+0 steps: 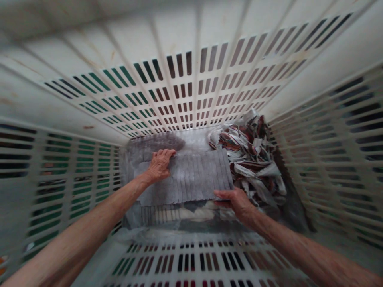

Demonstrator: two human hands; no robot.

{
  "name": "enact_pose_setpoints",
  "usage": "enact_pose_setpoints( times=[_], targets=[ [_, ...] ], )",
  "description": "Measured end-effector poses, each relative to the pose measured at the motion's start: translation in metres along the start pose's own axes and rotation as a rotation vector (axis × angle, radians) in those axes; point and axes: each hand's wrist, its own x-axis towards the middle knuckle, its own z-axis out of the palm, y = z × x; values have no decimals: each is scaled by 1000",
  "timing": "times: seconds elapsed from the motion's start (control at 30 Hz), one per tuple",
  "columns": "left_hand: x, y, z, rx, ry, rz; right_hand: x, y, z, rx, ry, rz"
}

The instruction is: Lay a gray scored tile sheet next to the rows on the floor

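Observation:
A row of overlapping grey cloth pieces lies fanned out near the bottom of a large crate. My left hand is on its left part, fingers curled down at the upper edge. At the lower right corner, my right hand grips the cloth pieces, thumb on top and fingers underneath. Behind the row, another bunch of grey cloth lies against the far wall. Crumpled white and dark red patterned material is heaped just right of the row. Beneath the near edge, more layered pieces show partly.
White slatted crate walls rise on all sides, and both forearms reach in over the near wall. Clear plastic sheeting lines the bottom. Green and dark shapes show through the slots.

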Motion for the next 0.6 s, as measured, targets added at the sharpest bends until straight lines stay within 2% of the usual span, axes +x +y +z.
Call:
enact_pose_setpoints(
  times=[0.1,0.2,0.27,0.37,0.43,0.53,0.6],
  targets=[
    [0,0,0,5,-12,0,-7,2,2,144,-122,16],
    [1,0,1,1,-16,2,-12,4,-1,421,-287,69],
    [2,0,2,-9,-16,7,-15,8,-2,544,-310,90],
    [3,-1,3,-28,-19,19,-17,20,3,485,-267,0],
    [4,-1,3,-42,-24,23,-16,31,14,389,-166,-90],
    [4,-2,4,-63,-33,29,-10,47,37,321,-2,-88],
    [4,-3,3,-75,-39,36,-4,57,53,311,49,-78]
  ],
)
